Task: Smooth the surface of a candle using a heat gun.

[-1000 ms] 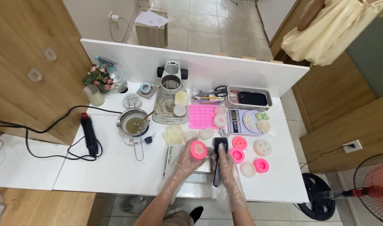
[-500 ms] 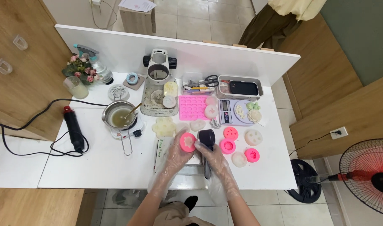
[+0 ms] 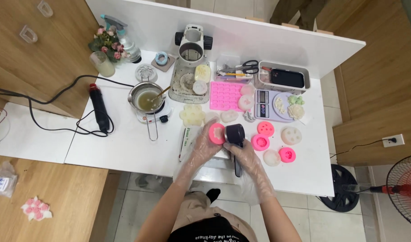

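holds a round pink mold [image 3: 216,133] in the left hand [image 3: 204,145], now tipped against the black cup [image 3: 235,133] gripped by the right hand [image 3: 246,154]. sits closer together than half a second ago, low over the white surface [image 3: 124,143], with more pink molds [image 3: 264,136] at 3 o'clock.

I am working in a home craft workshop: a white desk [image 3: 124,148] on tiled floor carries pink silicone moulds [image 3: 224,95], a melting pot [image 3: 147,97] on a small heater, a digital scale [image 3: 264,104] and a heat gun [image 3: 99,107].
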